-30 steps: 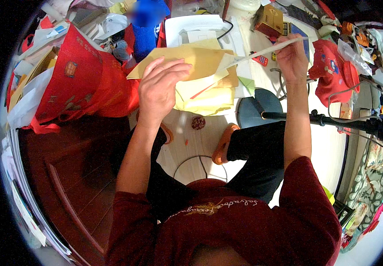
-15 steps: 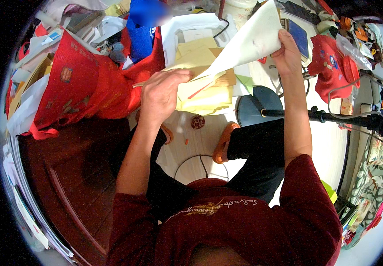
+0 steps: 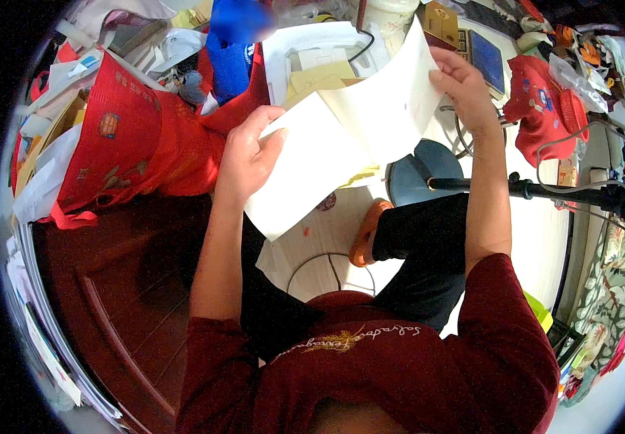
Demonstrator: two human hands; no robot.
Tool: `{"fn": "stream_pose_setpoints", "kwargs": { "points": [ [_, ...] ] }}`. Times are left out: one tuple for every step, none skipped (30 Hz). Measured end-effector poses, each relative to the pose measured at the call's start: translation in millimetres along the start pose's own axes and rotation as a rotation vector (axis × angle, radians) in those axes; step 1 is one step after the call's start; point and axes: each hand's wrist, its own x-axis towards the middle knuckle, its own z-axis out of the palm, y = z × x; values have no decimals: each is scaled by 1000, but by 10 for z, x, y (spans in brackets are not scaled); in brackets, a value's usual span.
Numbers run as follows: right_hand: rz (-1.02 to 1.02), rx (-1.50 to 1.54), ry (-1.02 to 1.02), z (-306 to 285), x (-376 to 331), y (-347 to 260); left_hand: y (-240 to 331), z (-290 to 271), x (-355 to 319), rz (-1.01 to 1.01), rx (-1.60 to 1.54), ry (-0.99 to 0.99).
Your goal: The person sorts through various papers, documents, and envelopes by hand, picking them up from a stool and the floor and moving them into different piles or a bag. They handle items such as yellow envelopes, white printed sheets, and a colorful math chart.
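I hold a large white sheet of paper [image 3: 348, 145], creased down its middle, up in front of me with both hands. My left hand [image 3: 247, 155] grips its left edge, thumb on top. My right hand [image 3: 464, 87] pinches the upper right edge. Behind the sheet lie yellow papers [image 3: 319, 76] and a white tray [image 3: 290, 43] on the cluttered surface.
A red bag [image 3: 131, 145] stands to the left beside piled papers. A blue-grey round stool top [image 3: 417, 177] and a black pole [image 3: 558, 192] are at right. An orange slipper [image 3: 364, 231] sits on the white floor. Dark wooden furniture [image 3: 110, 289] fills the lower left.
The sheet was lifted off the yellow pile and swung up toward me; it now faces the camera, with my left hand moved from flat on the papers to gripping its edge.
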Motion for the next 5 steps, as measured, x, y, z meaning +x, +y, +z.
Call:
{"fn": "stream_pose_setpoints", "kwargs": {
  "points": [
    [24, -19, -39, 29, -22, -21, -14, 0, 8, 0, 27, 0],
    [48, -37, -77, 43, -39, -41, -33, 3, 16, 0, 55, 0],
    [86, -107, -147, 38, -51, -61, -43, 7, 17, 1, 82, -1],
    [124, -176, -220, 28, -59, -66, -21, 6, 17, -28, 137, -1],
    [163, -244, -294, 5, -66, -71, 35, 2, 29, -57, 193, -2]
  ]
}}
